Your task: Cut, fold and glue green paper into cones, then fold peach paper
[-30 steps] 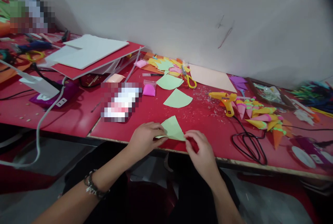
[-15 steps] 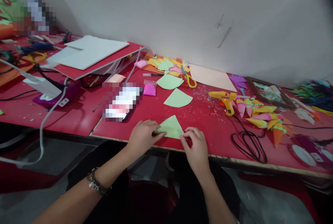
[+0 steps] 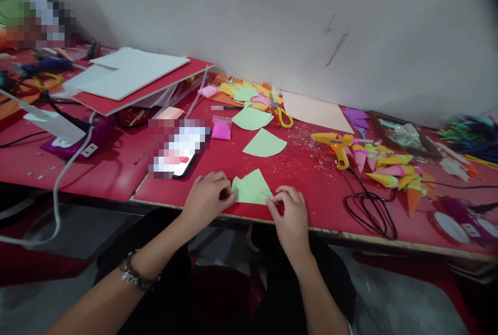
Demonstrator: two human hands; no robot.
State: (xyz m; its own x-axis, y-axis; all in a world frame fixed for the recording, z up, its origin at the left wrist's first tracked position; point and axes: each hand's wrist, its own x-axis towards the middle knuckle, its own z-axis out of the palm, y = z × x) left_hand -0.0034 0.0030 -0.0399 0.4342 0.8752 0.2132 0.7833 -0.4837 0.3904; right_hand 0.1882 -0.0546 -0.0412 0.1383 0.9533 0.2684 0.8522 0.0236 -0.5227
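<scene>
A light green paper piece (image 3: 252, 188) lies at the table's front edge, its left side bent up. My left hand (image 3: 207, 196) is closed at its left corner, thumb and fingers together. At the right corner my right hand (image 3: 290, 213) pinches the paper between thumb and forefinger. Beyond it lie a green paper sector (image 3: 265, 143) and another green paper sector (image 3: 251, 118), both flat. Left of these is a phone (image 3: 181, 151) with a lit screen, and a small bag of pink clay (image 3: 221, 128).
A yellow hot glue gun (image 3: 334, 145) and its coiled black cord (image 3: 368, 215) lie to the right, by several paper cones (image 3: 397, 169). Yellow-handled scissors (image 3: 283, 116) lie near paper scraps. White boards (image 3: 128, 73) are stacked at left, near a purple power socket (image 3: 87, 140).
The left side of the green paper now stands bent up beside my left hand, which has drawn back slightly left. My right hand stays at the right corner.
</scene>
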